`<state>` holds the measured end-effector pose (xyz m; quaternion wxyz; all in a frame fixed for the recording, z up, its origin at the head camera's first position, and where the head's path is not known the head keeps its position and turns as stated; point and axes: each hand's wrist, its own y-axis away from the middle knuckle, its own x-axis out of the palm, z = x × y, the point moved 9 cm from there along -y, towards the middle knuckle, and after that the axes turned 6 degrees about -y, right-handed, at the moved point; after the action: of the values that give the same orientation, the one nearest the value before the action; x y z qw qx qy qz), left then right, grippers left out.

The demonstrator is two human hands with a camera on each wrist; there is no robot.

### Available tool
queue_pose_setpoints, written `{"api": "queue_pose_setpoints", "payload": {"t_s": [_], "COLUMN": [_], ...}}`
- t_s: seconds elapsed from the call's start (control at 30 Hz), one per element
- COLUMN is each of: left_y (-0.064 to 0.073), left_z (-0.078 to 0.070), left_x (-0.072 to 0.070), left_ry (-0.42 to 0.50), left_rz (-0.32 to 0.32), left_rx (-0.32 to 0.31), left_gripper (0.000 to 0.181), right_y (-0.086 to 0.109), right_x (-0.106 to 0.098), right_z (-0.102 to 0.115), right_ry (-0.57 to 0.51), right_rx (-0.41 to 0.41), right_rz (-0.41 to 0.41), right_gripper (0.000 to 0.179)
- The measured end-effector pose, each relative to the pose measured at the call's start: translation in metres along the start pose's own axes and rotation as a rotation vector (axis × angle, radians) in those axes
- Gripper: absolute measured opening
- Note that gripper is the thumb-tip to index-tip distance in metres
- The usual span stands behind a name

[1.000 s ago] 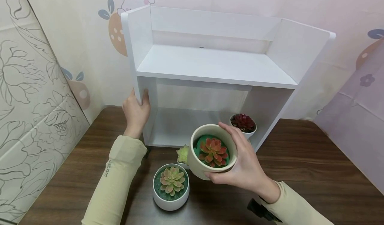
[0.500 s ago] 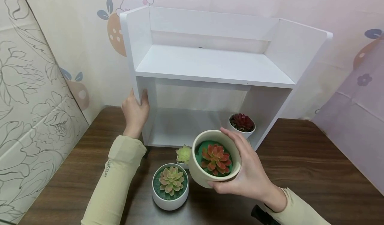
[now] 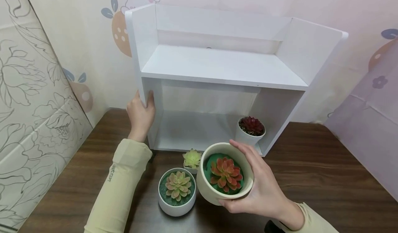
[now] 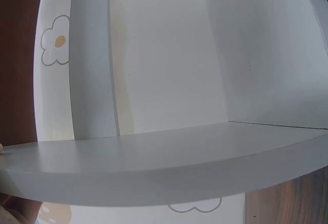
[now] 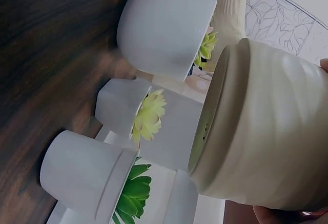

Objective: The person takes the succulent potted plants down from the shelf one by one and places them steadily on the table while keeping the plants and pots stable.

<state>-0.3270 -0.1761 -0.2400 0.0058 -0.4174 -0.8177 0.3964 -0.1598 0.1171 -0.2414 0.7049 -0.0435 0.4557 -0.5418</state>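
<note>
My left hand [image 3: 140, 117] grips the left side panel of a white two-tier desktop shelf [image 3: 224, 64], thumb on the inner face and fingers behind. In my right hand [image 3: 262, 188] is a cream plant pot [image 3: 206, 191] with a red-orange succulent [image 3: 226, 174], held by the rim and side above the table and tipped towards me. Beside it stands a round white pot [image 3: 176, 209] with a yellow-green succulent. Behind these, a small pot holds a pale green succulent [image 3: 192, 158]. A dark red succulent [image 3: 252, 125] sits in a white pot on the shelf's lower right.
The right wrist view shows a white pot [image 5: 84, 175] with a dark green succulent on the table, hidden from the head view. The brown wooden table [image 3: 323, 177] extends to both sides. A printed backdrop [image 3: 102, 53] hangs behind the shelf.
My right hand has lowered the cream pot towards me and slightly right, uncovering more of the pale green succulent and the dark red one's pot. The left hand has kept its hold.
</note>
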Motion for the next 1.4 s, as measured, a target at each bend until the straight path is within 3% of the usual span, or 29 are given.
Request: {"api": "queue_pose_setpoints", "payload": {"t_s": [0.23,0.7,1.17,1.4], "left_y": [-0.002,-0.002,-0.001,0.0], "left_z": [0.001,-0.001,0.001,0.0], "left_x": [0.0,-0.001,-0.001,0.001], "left_ry": [0.001,-0.006,-0.005,-0.009], "left_rz": [-0.008,-0.008,-0.012,-0.008], "left_rx": [-0.003,0.001,0.003,0.01], "left_gripper": [0.036,0.035,0.034,0.034], "right_y": [0.005,0.015,0.028,0.035], "right_x": [0.001,0.007,0.019,0.027], "right_z": [0.005,-0.001,-0.013,-0.029], "right_ry": [-0.013,-0.045,0.034,0.043], "right_rx": [-0.032,0.017,0.041,0.166], "right_rz": [0.008,0.053,0.092,0.148], "right_gripper": [0.114,0.112,0.114,0.112]}}
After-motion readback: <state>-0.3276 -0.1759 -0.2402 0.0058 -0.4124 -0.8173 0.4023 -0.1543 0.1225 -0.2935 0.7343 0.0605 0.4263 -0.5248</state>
